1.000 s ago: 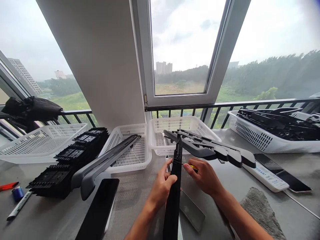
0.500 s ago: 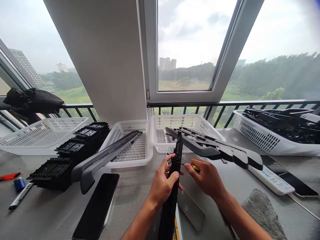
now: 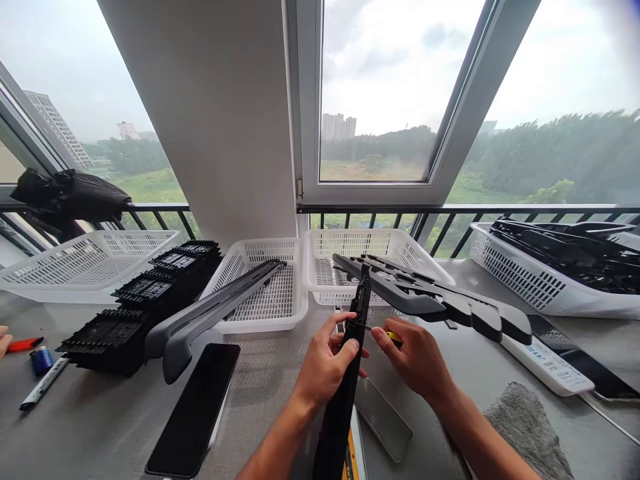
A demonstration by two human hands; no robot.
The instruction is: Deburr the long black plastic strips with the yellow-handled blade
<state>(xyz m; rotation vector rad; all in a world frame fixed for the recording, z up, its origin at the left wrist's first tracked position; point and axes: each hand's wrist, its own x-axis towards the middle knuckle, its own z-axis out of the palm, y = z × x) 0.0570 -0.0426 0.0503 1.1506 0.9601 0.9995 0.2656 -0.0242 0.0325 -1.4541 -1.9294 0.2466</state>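
My left hand [image 3: 327, 363] is wrapped around a long black plastic part [image 3: 340, 413] that stands tilted up from the bottom of the view, its narrow end pointing toward the baskets. In my right hand [image 3: 417, 353] is a screwdriver with a yellow handle [image 3: 395, 338]. Its thin shaft reaches left to the side of the black part, beside my left fingertips. Whether the tip is inside the part or only touching it, I cannot tell. Most of the handle is hidden by my fingers. A clear phone case [image 3: 385, 420] lies beneath my hands.
White baskets [image 3: 265, 325] line the back. Grey curved rails [image 3: 175, 353] rest across one, more rails [image 3: 480, 313] across another. Black ribbed parts [image 3: 105, 337], a phone [image 3: 195, 407], a marker [image 3: 43, 387], a power strip [image 3: 550, 363] and a grey cloth [image 3: 530, 427] lie around. Another person's hand [image 3: 4, 340] shows at left.
The view has shifted slightly. Another person's hand has come in at the left edge beside the red tool. My hands keep nearly the same hold on the black part and the screwdriver.
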